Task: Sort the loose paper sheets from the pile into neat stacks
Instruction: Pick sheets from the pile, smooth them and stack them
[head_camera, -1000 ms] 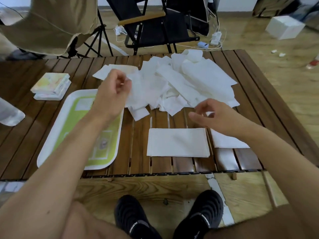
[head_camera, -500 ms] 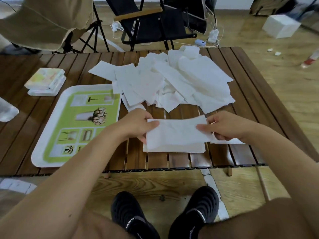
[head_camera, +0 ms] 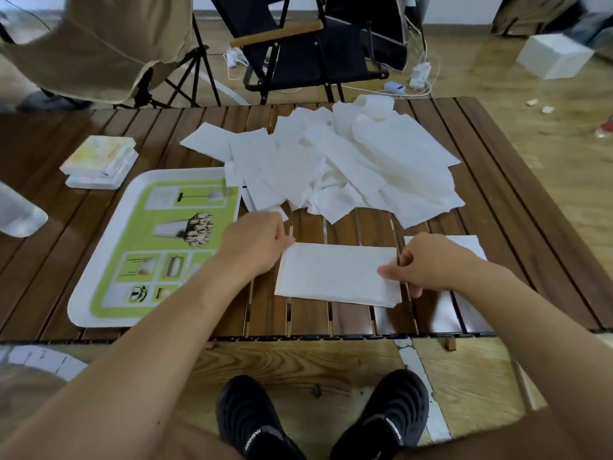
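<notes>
On the head view, your left hand (head_camera: 255, 247) pinched the left edge of the neat white paper stack (head_camera: 338, 275), and your right hand (head_camera: 434, 263) pinched its right edge, thumb on top. The stack lay near the front edge of the brown slatted wooden table (head_camera: 530, 227). Bare slats separated it from the loose white sheet pile (head_camera: 348, 164) behind.

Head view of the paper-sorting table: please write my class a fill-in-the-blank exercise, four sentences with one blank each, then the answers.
1. The left hand and right hand touch opposite ends of the near stack of ____ paper.
2. The tray lies to the ____ of that stack.
3. The loose pile lies on a table of ____ slats.
4. A second stack is partly covered by the ____ hand.
Answers: white; left; wooden; right.
</notes>
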`<state>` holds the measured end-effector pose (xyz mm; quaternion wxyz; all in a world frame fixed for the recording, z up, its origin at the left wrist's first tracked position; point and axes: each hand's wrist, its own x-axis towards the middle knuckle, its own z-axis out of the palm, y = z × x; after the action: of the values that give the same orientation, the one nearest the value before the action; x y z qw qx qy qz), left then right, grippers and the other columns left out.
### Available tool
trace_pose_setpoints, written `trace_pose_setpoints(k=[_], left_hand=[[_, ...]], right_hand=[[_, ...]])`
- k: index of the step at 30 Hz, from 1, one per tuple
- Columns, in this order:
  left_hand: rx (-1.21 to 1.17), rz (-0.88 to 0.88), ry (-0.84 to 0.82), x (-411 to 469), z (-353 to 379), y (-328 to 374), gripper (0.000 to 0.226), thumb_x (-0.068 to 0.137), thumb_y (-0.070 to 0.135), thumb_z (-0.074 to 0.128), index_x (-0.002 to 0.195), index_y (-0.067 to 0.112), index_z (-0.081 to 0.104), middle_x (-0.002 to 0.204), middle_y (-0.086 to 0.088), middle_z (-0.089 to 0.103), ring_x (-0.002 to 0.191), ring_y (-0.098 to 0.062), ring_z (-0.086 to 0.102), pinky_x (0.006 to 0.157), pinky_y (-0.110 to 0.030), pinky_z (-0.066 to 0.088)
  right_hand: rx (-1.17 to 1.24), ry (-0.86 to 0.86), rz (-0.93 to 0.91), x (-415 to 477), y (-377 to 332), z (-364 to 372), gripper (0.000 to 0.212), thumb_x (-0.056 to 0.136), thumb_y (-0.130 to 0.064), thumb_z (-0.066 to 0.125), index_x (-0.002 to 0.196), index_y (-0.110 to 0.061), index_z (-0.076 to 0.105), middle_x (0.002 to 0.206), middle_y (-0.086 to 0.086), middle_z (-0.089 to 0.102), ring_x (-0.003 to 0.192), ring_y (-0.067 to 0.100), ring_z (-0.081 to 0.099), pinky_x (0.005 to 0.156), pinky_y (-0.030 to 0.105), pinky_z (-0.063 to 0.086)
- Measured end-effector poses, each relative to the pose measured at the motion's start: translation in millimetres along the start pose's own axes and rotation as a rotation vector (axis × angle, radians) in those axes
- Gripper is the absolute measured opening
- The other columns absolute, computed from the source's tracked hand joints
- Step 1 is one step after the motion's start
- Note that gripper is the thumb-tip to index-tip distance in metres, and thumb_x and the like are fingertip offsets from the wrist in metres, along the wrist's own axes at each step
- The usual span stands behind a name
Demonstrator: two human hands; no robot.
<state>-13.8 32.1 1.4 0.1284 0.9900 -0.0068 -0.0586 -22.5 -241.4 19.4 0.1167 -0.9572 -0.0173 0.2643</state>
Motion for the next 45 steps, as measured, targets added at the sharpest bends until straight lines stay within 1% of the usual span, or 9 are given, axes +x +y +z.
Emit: trace_pose_setpoints(k=[5, 9, 18, 23, 27, 31, 35, 40, 45], left_hand=[[0.277, 0.117, 0.270, 18.2, 0.2, -29.6, 0.023, 0.102, 0.022, 0.055, 0.113, 0.014, 0.074, 0.129, -0.006, 0.060, 0.116, -0.029, 0.053, 0.092, -0.045, 0.046], [0.286, 0.190, 0.372, 27.7, 4.5, -42.3, 0.030, 0.099, 0.007, 0.055, 0.121, 0.016, 0.074, 0.125, -0.008, 0.069, 0.111, -0.033, 0.057, 0.089, -0.046, 0.042], [-0.522, 0.080, 0.729, 13.4, -45.0, -22.1, 0.015, 0.097, 0.020, 0.066, 0.111, 0.017, 0.062, 0.105, 0.000, 0.067, 0.088, -0.014, 0.067, 0.078, -0.020, 0.053], [-1.177, -0.097, 0.464, -10.6, -68.9, 3.9, 0.020, 0.100, 0.012, 0.063, 0.106, 0.031, 0.063, 0.107, 0.007, 0.074, 0.098, -0.006, 0.071, 0.090, -0.034, 0.061], [-1.648, -0.096, 0.090, -19.9, -66.5, 19.4, 0.029, 0.102, 0.006, 0.054, 0.130, 0.007, 0.062, 0.126, -0.007, 0.072, 0.114, -0.021, 0.071, 0.093, -0.038, 0.060], [-1.912, -0.170, 0.000, -25.4, -65.3, 30.9, 0.030, 0.102, 0.002, 0.051, 0.130, 0.007, 0.060, 0.129, -0.011, 0.070, 0.116, -0.024, 0.070, 0.085, -0.037, 0.063], [-1.733, -0.266, -0.049, -25.7, -59.7, 33.6, 0.030, 0.101, 0.008, 0.057, 0.131, 0.008, 0.061, 0.124, -0.009, 0.073, 0.105, -0.023, 0.075, 0.074, -0.036, 0.064], [-0.595, -0.080, -0.174, -25.8, -46.2, 13.2, 0.033, 0.103, 0.032, 0.058, 0.098, 0.000, 0.064, 0.092, -0.012, 0.078, 0.066, -0.012, 0.076, 0.055, -0.030, 0.058], [-0.280, -0.051, -0.478, -23.0, -21.0, 5.8, 0.040, 0.104, 0.034, 0.054, 0.082, 0.002, 0.061, 0.080, -0.004, 0.075, 0.064, -0.012, 0.075, 0.047, -0.023, 0.048]], right_hand=[[-0.021, 0.069, 0.015, 0.4, -2.6, -3.5, 0.051, 0.093, -0.056, 0.061, 0.078, -0.010, 0.077, 0.060, -0.002, 0.073, 0.069, 0.013, 0.071, 0.082, 0.036, 0.058], [0.006, 0.077, 0.015, 1.1, -2.4, -4.3, 0.051, 0.097, -0.053, 0.057, 0.082, -0.008, 0.076, 0.065, 0.003, 0.075, 0.071, 0.017, 0.072, 0.076, 0.031, 0.056], [0.097, 0.159, -0.016, -1.7, -2.2, -14.4, 0.039, 0.099, -0.049, 0.055, 0.086, -0.015, 0.070, 0.063, -0.001, 0.071, 0.054, 0.008, 0.056, 0.056, 0.025, 0.044], [0.365, 0.208, -0.174, -9.4, -17.9, -18.1, 0.042, 0.096, -0.057, 0.053, 0.093, -0.018, 0.067, 0.071, -0.007, 0.074, 0.053, -0.001, 0.056, 0.057, 0.020, 0.039], [0.659, 0.029, -0.272, -23.6, -31.6, -19.6, 0.051, 0.089, -0.061, 0.060, 0.122, -0.022, 0.057, 0.098, -0.015, 0.076, 0.053, 0.005, 0.057, 0.052, 0.020, 0.045], [0.964, -0.096, -0.295, -27.8, -32.3, -22.7, 0.048, 0.088, -0.056, 0.061, 0.110, -0.015, 0.053, 0.060, -0.009, 0.053, 0.054, 0.011, 0.046, 0.054, 0.022, 0.044], [1.204, -0.069, -0.272, -22.5, -26.8, -31.5, 0.016, 0.092, -0.035, 0.069, 0.084, -0.023, 0.075, 0.064, -0.010, 0.053, 0.048, 0.008, 0.034, 0.049, 0.018, 0.034], [0.755, 0.079, -0.149, -11.6, -7.4, -17.2, 0.026, 0.085, -0.038, 0.080, 0.074, -0.015, 0.072, 0.049, -0.007, 0.047, 0.043, 0.009, 0.038, 0.044, 0.019, 0.035], [0.349, 0.211, -0.122, 1.3, -3.6, -4.0, 0.040, 0.087, -0.045, 0.075, 0.067, -0.013, 0.061, 0.057, -0.003, 0.049, 0.051, 0.010, 0.046, 0.053, 0.021, 0.034]])
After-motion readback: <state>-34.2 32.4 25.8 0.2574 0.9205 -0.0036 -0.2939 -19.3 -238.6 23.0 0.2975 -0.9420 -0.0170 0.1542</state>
